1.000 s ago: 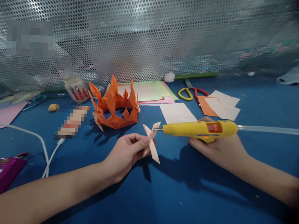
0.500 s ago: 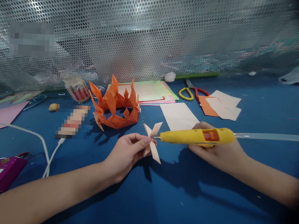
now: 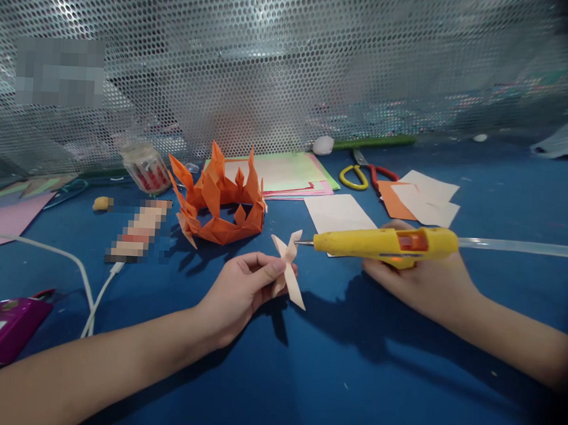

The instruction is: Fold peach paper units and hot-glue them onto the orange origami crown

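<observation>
My left hand (image 3: 241,296) has the small peach folded-paper star (image 3: 288,266) pinched by one blade between thumb and fingertips, just above the blue tabletop (image 3: 351,381) in the near middle, so its centre stays free and faces right. My right hand (image 3: 418,280) is closed round the smooth yellow plastic glue gun (image 3: 387,243), held level, metal tip right at the star, can't tell if touching. Thin, crisp, creased paper, same as the spiky orange folded-paper crown (image 3: 220,199) further back

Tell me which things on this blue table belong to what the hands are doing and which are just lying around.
In use: pale paper star in the left hand; yellow glue gun in the right hand, nozzle by the star.
Lying about: orange paper crown, scissors, coloured paper stack, jar, white cable.
</observation>
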